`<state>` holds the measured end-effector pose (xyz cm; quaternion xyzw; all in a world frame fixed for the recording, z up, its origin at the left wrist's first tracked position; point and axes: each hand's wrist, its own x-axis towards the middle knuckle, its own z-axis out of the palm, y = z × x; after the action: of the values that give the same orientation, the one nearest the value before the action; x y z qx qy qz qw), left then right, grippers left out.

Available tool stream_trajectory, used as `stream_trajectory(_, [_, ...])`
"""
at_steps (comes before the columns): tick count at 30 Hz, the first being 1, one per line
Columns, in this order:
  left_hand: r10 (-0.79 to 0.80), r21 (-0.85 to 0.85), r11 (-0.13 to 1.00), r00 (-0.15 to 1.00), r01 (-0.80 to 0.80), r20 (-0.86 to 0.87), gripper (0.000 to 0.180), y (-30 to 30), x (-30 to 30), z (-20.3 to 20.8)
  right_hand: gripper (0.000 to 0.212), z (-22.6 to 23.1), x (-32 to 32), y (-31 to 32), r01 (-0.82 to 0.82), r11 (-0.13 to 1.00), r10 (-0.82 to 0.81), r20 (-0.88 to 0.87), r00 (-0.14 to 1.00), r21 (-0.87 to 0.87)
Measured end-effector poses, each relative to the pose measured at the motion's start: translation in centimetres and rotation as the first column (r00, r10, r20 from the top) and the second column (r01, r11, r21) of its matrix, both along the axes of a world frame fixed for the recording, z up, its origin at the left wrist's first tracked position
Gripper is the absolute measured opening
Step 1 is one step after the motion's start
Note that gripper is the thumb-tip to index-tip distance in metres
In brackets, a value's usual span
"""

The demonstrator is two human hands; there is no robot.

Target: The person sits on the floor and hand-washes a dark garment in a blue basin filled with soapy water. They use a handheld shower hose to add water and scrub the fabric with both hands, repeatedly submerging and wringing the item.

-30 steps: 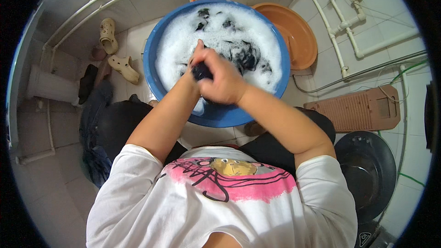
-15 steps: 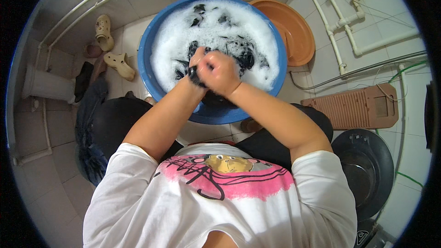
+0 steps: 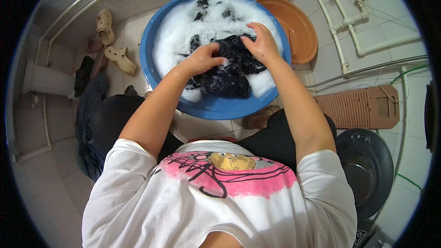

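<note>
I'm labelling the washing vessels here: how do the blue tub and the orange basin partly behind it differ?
The blue tub holds white foam and dark wet cloth, with the left hand and right hand at the cloth; the visible part of the orange basin shows neither.
The blue tub's rim is mostly in view, while the orange basin is partly hidden by it.
Both have rounded rims.

This looks like a wash room in a home, though the sides of the view are dark. The walls (image 3: 390, 0) and floor (image 3: 202, 126) have tiles, and white pipes (image 3: 330, 34) run along the walls. A blue tub (image 3: 216, 111) of soap suds (image 3: 170, 27) sits near the floor's far edge, a washboard (image 3: 349, 109) near its right edge, and clogs (image 3: 121, 61) near its left.
</note>
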<state>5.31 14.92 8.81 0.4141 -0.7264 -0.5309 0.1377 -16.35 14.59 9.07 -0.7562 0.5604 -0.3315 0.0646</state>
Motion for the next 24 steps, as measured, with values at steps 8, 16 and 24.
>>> stream_trajectory(8, [0.05, -0.024, 0.997, 0.889, -0.068, -0.455, 0.031, 0.0, 0.5, 5.5, 0.032, 8.4, 2.9, 2.0, -0.39, 0.757, 0.264, 0.302, 0.916, 0.523])
stream_trajectory(16, [-0.068, -0.254, 0.951, 0.922, 0.176, 0.382, 0.045, -0.9, 2.2, 4.3, 0.017, 14.5, 1.3, 4.0, -0.63, 0.732, 0.135, 0.851, 0.508, 0.26])
stream_trajectory(24, [0.471, 0.454, 0.877, 0.46, -0.157, -0.752, 0.036, -0.9, 3.1, 7.2, 0.044, 8.5, -1.9, 2.0, -0.24, 0.907, 0.227, 0.079, 0.971, 0.345])
